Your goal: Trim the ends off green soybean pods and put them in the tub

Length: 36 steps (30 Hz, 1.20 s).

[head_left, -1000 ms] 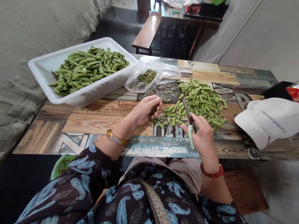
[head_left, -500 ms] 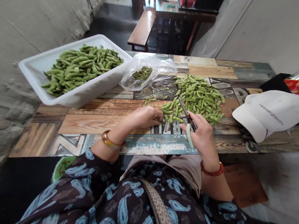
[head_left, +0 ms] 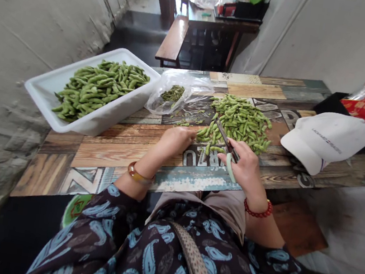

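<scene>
Desk (head_left: 94, 153): patchwork of printed wood planks and lettering, spanning the view in front of the seated person.
Tub (head_left: 103, 118): white plastic, rectangular, at the left end of the desk, with a heap of edamame pods (head_left: 99, 85) inside.
Cap (head_left: 328, 138): white baseball cap at the right, brim towards the loose pods.
Loose pods (head_left: 241, 120): more edamame, spread directly on the desk between bag and cap, a few straggling towards the person. With no rim around them, a sweep of the right wrist or a nudge from the blades could scatter some.
Bag (head_left: 155, 98): clear thin plastic, mouth open, just beside the tub, a clump of green trimmings (head_left: 172, 93) in it. Its limp film could fold over if brushed, spilling them.
Left hand (head_left: 176, 141): knuckles up, fingers curled low over the desk at the near edge of the loose pods; whether it holds anything cannot be told.
Right hand (head_left: 246, 165): closed around the scissors' handles.
Scissors (head_left: 221, 131): dark blades, pale green handle, tips at the loose pods, pointing away from the person. Should the left fingers stray between the blades, they could be nicked.
</scene>
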Motion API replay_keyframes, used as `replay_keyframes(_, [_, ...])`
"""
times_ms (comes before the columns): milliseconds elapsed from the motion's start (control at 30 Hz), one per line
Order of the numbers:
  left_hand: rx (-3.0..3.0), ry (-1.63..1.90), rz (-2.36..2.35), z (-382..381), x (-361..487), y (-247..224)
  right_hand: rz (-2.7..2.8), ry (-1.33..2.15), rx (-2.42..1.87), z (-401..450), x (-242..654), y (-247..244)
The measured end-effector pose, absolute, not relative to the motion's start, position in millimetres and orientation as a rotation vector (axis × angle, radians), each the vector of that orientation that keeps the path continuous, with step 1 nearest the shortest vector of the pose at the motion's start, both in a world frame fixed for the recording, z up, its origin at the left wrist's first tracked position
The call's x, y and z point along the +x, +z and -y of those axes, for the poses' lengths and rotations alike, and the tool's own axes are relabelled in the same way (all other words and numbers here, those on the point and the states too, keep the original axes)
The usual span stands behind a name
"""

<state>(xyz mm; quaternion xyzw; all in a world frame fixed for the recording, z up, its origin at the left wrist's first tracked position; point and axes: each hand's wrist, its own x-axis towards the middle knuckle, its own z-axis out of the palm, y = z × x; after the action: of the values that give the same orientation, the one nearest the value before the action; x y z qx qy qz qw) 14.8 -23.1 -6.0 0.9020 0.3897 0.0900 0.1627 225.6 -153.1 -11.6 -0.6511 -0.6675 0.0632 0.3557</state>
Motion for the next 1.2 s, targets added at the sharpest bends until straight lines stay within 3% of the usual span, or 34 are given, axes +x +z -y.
replay_keyframes(167, [2.543, 0.442, -1.205, 12, 14, -7, 1.711, 0.170, -1.689, 153, 227, -16])
replay_keyframes(467, [2.536, 0.400, -1.265, 16, 38, -20, 1.742, 0.171, -1.584, 153, 221, -18])
replay_keyframes(700, [1.709, 0.754, -0.900, 14, 20, -11, 1.701, 0.165, -1.635, 161, 226, -18])
replay_keyframes(1200, [1.415, 0.636, -0.619, 28, 12, -2, 1.810, 0.291, -1.533, 147, 205, -17])
